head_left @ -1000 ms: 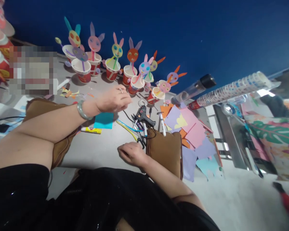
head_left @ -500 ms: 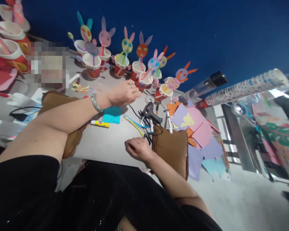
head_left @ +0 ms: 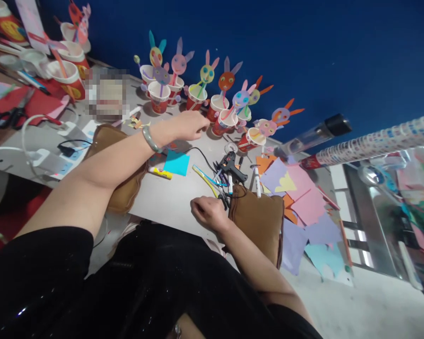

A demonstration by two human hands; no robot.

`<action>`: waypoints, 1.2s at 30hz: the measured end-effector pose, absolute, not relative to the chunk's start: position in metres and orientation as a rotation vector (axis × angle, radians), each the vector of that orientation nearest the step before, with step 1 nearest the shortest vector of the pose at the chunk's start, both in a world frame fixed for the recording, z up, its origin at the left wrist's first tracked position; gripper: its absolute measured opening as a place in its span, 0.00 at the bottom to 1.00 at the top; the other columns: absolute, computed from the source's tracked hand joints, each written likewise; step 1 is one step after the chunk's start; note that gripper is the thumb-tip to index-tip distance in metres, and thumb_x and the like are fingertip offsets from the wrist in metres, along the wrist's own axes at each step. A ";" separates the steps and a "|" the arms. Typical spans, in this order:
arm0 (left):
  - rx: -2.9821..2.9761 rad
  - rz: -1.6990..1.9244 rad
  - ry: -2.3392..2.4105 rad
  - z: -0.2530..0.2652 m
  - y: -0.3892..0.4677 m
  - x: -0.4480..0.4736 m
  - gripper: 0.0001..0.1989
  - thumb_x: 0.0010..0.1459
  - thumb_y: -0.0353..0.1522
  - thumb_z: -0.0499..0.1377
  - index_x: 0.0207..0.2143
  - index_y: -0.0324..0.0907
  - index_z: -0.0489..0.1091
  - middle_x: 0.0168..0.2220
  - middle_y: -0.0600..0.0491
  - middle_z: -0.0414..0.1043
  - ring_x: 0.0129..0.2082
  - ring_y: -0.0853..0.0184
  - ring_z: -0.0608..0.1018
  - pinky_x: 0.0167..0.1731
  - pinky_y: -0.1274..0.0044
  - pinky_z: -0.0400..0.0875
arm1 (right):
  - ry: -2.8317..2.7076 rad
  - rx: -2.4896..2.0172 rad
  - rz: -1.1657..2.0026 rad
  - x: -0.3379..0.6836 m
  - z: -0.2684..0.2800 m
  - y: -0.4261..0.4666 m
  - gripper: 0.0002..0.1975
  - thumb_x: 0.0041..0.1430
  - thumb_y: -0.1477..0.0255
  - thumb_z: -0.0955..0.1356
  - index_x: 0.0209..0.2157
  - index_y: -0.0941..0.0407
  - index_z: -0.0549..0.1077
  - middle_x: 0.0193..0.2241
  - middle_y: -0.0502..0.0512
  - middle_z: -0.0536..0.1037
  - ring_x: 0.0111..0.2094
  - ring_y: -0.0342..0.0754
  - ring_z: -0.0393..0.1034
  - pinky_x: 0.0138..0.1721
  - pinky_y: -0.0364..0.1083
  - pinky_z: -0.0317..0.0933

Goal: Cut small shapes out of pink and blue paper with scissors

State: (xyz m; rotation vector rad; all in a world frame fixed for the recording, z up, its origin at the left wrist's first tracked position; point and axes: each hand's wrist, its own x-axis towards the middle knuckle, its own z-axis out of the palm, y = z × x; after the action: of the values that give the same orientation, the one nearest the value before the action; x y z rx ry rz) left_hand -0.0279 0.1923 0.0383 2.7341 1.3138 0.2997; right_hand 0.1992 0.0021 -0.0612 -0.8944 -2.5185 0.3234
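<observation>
My left hand (head_left: 192, 126), with a bangle at its wrist, reaches over the table just in front of the paper cups. Its fingers are bent together; whatever they may hold is hidden. Nearest to it is a red cup (head_left: 223, 126) with a lilac paper rabbit (head_left: 240, 98) standing in it. My right hand (head_left: 209, 212) rests on the table as a loose fist, with nothing visible in it. Between the hands lie a turquoise paper square (head_left: 177, 163), a yellow glue stick (head_left: 160, 173), a black glue gun (head_left: 233, 167) and a yellow strip (head_left: 205, 180).
Several rabbit cups line the blue wall (head_left: 304, 42). Brown cushions (head_left: 257, 221) lie on either side of the table's near edge. Coloured paper sheets (head_left: 305, 195) spread out at right, beside a long stack of cups (head_left: 378, 141). Power strips (head_left: 53, 162) and scissors (head_left: 12, 115) are at left.
The view has swung left, so more of the table's left side shows. My left hand's fingers have bent downward near the cups. My right hand stays on the table.
</observation>
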 end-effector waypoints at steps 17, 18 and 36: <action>2.364 -0.161 1.382 0.000 0.164 -0.084 0.17 0.44 0.45 0.65 0.31 0.43 0.75 0.36 0.49 0.78 0.35 0.62 0.75 0.33 0.75 0.64 | -2.544 -0.991 0.283 0.195 -0.063 -0.001 0.09 0.65 0.74 0.63 0.33 0.56 0.74 0.26 0.53 0.78 0.26 0.44 0.66 0.32 0.44 0.53; 2.352 -0.141 1.363 -0.004 0.166 -0.085 0.17 0.43 0.45 0.66 0.30 0.42 0.75 0.34 0.49 0.77 0.33 0.62 0.75 0.32 0.74 0.64 | -2.552 -1.000 0.291 0.194 -0.063 -0.001 0.09 0.65 0.74 0.63 0.34 0.56 0.74 0.26 0.53 0.78 0.26 0.44 0.67 0.32 0.44 0.53; 1.923 0.319 1.401 0.004 0.171 -0.094 0.26 0.46 0.44 0.60 0.46 0.41 0.72 0.33 0.52 0.72 0.26 0.67 0.69 0.28 0.75 0.64 | -2.448 -0.970 -0.314 0.262 -0.017 -0.020 0.06 0.65 0.75 0.65 0.39 0.53 0.75 0.20 0.49 0.71 0.22 0.43 0.61 0.28 0.46 0.56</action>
State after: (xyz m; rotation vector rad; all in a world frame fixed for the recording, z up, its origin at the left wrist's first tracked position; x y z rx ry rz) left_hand -0.0941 0.1711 0.0043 1.9227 1.4015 0.3187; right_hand 0.2625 -0.0199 -0.0172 -0.9698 -2.4479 -0.3142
